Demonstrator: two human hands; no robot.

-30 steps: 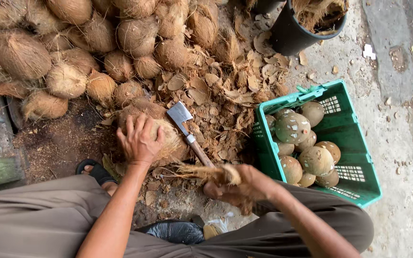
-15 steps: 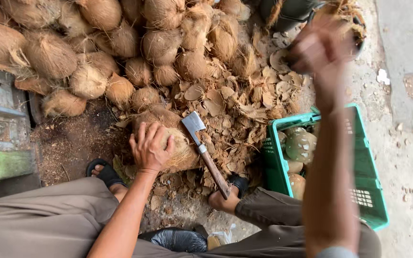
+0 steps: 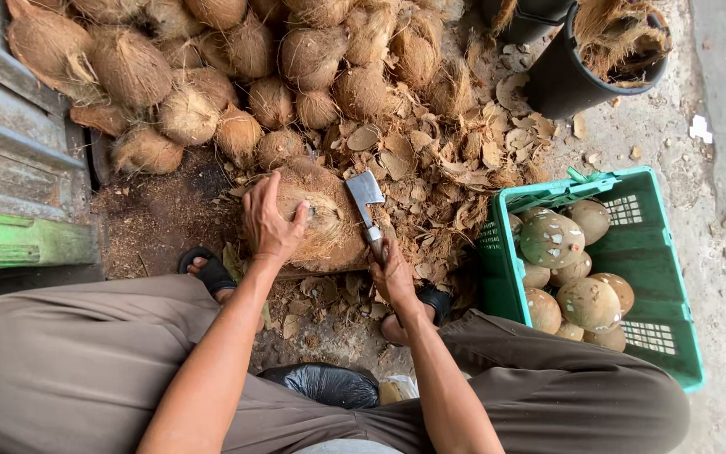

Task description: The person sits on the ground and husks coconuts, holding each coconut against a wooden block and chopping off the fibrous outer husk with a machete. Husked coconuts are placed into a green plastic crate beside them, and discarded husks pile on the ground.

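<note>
The left hand (image 3: 272, 223) is lying spread on the fibrous coconut (image 3: 317, 220) (likely heavy, rough, grippy). The right hand (image 3: 392, 273) is gripping the cleaver (image 3: 366, 198) by its handle.

Outdoor coconut-husking yard, worked at ground level. A pile of husked-fibre coconuts (image 3: 212, 76) is stacked on bare dirt. Torn husk scraps (image 3: 439, 160) are strewn right of the pile. A green crate (image 3: 674, 336) of peeled nuts is set beyond the scraps, on concrete. A black bucket (image 3: 573, 76) of fibre stands above the crate.
</note>
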